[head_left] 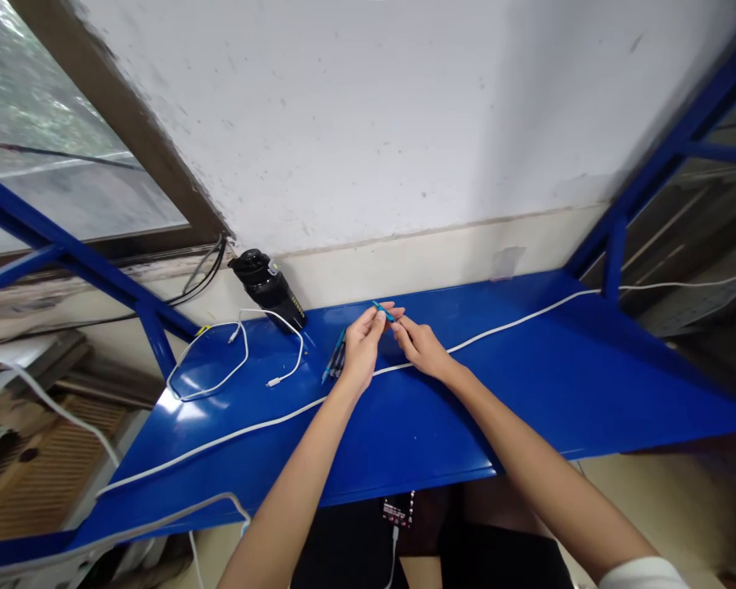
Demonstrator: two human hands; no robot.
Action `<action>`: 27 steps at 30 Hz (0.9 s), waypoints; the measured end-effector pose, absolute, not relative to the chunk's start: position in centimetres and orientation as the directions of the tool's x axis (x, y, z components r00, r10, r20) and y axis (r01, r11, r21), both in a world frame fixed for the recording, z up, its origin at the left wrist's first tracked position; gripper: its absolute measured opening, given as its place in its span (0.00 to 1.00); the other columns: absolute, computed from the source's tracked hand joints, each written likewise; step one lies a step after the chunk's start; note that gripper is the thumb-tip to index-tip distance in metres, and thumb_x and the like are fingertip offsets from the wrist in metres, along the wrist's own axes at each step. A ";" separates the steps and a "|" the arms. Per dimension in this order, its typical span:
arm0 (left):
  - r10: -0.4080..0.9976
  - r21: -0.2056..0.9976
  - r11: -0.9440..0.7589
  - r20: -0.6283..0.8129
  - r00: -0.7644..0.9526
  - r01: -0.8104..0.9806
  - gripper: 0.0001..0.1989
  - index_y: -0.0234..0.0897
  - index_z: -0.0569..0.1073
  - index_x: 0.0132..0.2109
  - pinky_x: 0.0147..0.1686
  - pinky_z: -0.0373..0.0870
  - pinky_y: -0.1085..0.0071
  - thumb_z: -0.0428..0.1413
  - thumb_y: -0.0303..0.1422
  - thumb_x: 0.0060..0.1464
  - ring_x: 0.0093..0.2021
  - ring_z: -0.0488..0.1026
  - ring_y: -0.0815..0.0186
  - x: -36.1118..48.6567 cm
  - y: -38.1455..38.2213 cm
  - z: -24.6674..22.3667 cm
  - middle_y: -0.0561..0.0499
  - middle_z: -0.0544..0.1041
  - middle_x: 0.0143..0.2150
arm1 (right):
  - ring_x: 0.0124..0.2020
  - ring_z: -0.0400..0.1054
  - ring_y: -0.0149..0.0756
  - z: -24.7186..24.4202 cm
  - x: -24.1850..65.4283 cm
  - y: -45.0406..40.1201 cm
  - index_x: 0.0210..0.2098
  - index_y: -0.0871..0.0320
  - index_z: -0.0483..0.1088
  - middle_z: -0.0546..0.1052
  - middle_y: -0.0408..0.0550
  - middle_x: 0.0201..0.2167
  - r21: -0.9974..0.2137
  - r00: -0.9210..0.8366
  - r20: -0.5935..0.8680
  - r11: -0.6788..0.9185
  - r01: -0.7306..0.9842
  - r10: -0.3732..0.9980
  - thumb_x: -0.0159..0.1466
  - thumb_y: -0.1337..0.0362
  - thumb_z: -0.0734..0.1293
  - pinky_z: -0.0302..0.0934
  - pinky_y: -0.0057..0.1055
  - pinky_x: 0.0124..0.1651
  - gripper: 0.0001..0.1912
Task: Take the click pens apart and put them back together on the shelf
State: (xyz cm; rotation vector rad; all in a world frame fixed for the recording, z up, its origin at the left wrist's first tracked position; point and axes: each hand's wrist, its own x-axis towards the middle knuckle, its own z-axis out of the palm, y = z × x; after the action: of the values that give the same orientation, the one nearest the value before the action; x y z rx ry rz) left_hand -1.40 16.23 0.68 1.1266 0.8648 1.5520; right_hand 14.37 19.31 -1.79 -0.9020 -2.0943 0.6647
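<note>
A slim teal pen (383, 311) is held up over the blue table, between my two hands. My left hand (361, 348) is closed, pinching its body between thumb and fingers. At the pen's near right end, the closed fingers of my right hand (425, 350) grip it too; the tip there is too small to make out. Several more teal and dark pens (329, 366) lie on the table just left of my left hand, which partly covers them.
A black bottle (270, 290) stands at the back left by the wall. A looped white charging cable (212, 391) lies before it. One long white cord (245, 429) crosses the blue table (589, 384) under my hands. Blue metal frames (615, 254) rise at both ends.
</note>
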 end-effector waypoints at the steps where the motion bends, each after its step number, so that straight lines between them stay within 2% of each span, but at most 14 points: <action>1: 0.965 0.921 -0.261 0.247 -0.087 -0.288 0.19 0.38 0.84 0.53 0.60 0.78 0.53 0.66 0.47 0.66 0.56 0.85 0.48 -1.5 16.5 0.7 0.39 0.88 0.53 | 0.27 0.72 0.38 -1.8 14.4 19.4 0.52 0.55 0.71 0.77 0.45 0.30 -0.688 -0.470 0.426 0.614 0.386 0.773 0.83 0.53 0.52 0.61 0.31 0.36 0.20; 4: 0.958 0.927 -0.264 0.222 -0.180 -0.265 0.17 0.36 0.86 0.49 0.56 0.81 0.54 0.69 0.45 0.62 0.49 0.87 0.50 -1.6 16.9 0.1 0.40 0.90 0.46 | 0.27 0.71 0.37 -1.9 14.5 19.6 0.46 0.54 0.71 0.77 0.45 0.30 -0.681 -0.476 0.417 0.613 0.401 0.774 0.83 0.52 0.52 0.60 0.31 0.37 0.21; 7: 0.944 0.934 -0.251 0.178 -0.278 -0.255 0.18 0.34 0.87 0.47 0.54 0.82 0.55 0.71 0.45 0.58 0.46 0.88 0.52 -1.6 16.4 -0.4 0.41 0.90 0.44 | 0.28 0.71 0.36 -2.0 14.4 19.4 0.41 0.53 0.71 0.78 0.44 0.30 -0.670 -0.500 0.406 0.621 0.406 0.765 0.83 0.52 0.52 0.61 0.30 0.38 0.22; 11: 0.911 0.943 -0.261 0.171 -0.377 -0.205 0.15 0.35 0.87 0.40 0.48 0.81 0.59 0.75 0.42 0.53 0.41 0.87 0.54 -2.1 15.7 -0.4 0.43 0.90 0.40 | 0.28 0.70 0.35 -2.0 14.1 18.8 0.42 0.54 0.70 0.78 0.44 0.31 -0.646 -0.517 0.409 0.639 0.418 0.752 0.83 0.52 0.54 0.58 0.29 0.36 0.20; 15: 0.880 0.948 -0.279 0.188 -0.437 -0.155 0.16 0.36 0.82 0.34 0.41 0.79 0.65 0.76 0.43 0.51 0.35 0.84 0.58 -2.1 15.4 -0.2 0.48 0.87 0.33 | 0.26 0.69 0.36 -2.0 14.0 18.5 0.42 0.53 0.71 0.76 0.44 0.29 -0.625 -0.513 0.422 0.650 0.432 0.747 0.82 0.52 0.57 0.55 0.29 0.34 0.18; 18: 0.896 0.940 -0.296 0.212 -0.389 -0.169 0.19 0.38 0.80 0.42 0.43 0.78 0.67 0.75 0.44 0.52 0.39 0.84 0.60 -1.5 15.3 -0.1 0.49 0.86 0.36 | 0.26 0.68 0.37 -2.0 14.2 18.6 0.41 0.53 0.70 0.75 0.44 0.28 -0.624 -0.492 0.433 0.645 0.440 0.755 0.81 0.52 0.56 0.55 0.30 0.35 0.18; 22: 0.950 0.917 -0.287 0.235 -0.206 -0.278 0.25 0.41 0.78 0.60 0.59 0.76 0.59 0.69 0.46 0.62 0.57 0.83 0.54 -0.8 14.8 0.0 0.41 0.86 0.56 | 0.27 0.68 0.37 -1.8 14.6 18.8 0.44 0.53 0.70 0.75 0.43 0.29 -0.638 -0.471 0.431 0.628 0.445 0.770 0.82 0.51 0.56 0.57 0.31 0.36 0.18; 24: 0.956 0.909 -0.281 0.235 -0.178 -0.309 0.24 0.40 0.79 0.60 0.62 0.75 0.55 0.68 0.46 0.63 0.59 0.83 0.52 -0.7 14.7 0.1 0.39 0.86 0.57 | 0.28 0.69 0.38 -1.7 14.7 18.8 0.44 0.53 0.70 0.76 0.43 0.30 -0.645 -0.474 0.427 0.627 0.438 0.770 0.82 0.51 0.55 0.58 0.31 0.37 0.18; 27: 0.948 0.909 -0.276 0.204 -0.244 -0.312 0.21 0.37 0.81 0.52 0.56 0.78 0.55 0.71 0.46 0.59 0.53 0.85 0.50 -0.8 14.8 0.1 0.39 0.88 0.50 | 0.30 0.71 0.38 -1.7 14.6 18.8 0.42 0.53 0.70 0.77 0.44 0.32 -0.650 -0.498 0.425 0.638 0.413 0.756 0.83 0.52 0.52 0.59 0.32 0.38 0.21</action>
State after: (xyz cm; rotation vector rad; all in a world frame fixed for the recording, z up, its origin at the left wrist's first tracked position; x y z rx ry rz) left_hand -0.77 14.83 0.08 1.0069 0.9573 1.6892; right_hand 14.58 18.75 -1.66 -0.9073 -2.1473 0.6190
